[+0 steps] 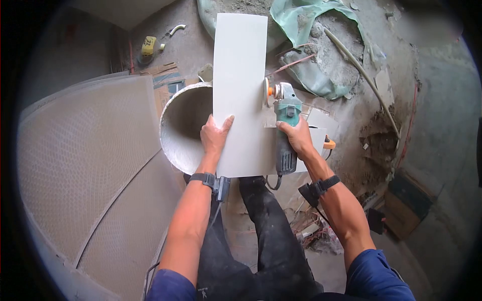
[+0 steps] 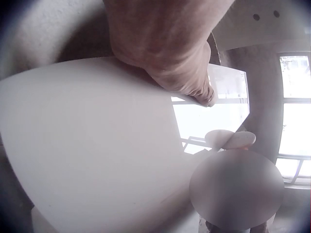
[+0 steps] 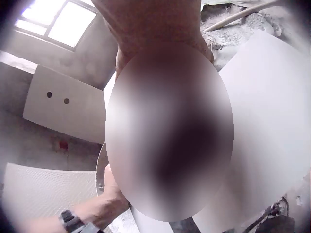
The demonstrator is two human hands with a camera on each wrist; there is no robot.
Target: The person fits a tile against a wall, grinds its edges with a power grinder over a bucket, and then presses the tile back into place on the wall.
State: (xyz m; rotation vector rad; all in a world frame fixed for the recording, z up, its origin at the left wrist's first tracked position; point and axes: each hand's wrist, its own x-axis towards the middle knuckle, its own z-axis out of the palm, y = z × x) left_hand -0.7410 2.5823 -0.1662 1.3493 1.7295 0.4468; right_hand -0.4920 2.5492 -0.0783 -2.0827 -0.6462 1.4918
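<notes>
A long white panel (image 1: 240, 65) lies lengthwise in the head view, its near end by the person's legs. The left hand (image 1: 216, 136) grips its left edge, thumb on the top face; in the left wrist view that hand (image 2: 170, 53) is over the glossy panel (image 2: 87, 141). The right hand (image 1: 297, 135) holds a green and dark angle grinder (image 1: 286, 153) by its body. The grinder's disc (image 1: 266, 92) stands upright at the panel's right edge; whether it touches cannot be told. A blurred patch hides the grinder in the right wrist view, where the left hand (image 3: 114, 195) shows low down.
A round, hollow drum (image 1: 173, 155) stands left of the panel, beside large textured sheets (image 1: 95, 120). A yellow container (image 1: 148, 46) is at the upper left. Rubble, green sheeting (image 1: 321, 80) and a long pole (image 1: 359, 67) lie at the upper right. An orange-handled tool (image 1: 329, 144) is right of the right hand.
</notes>
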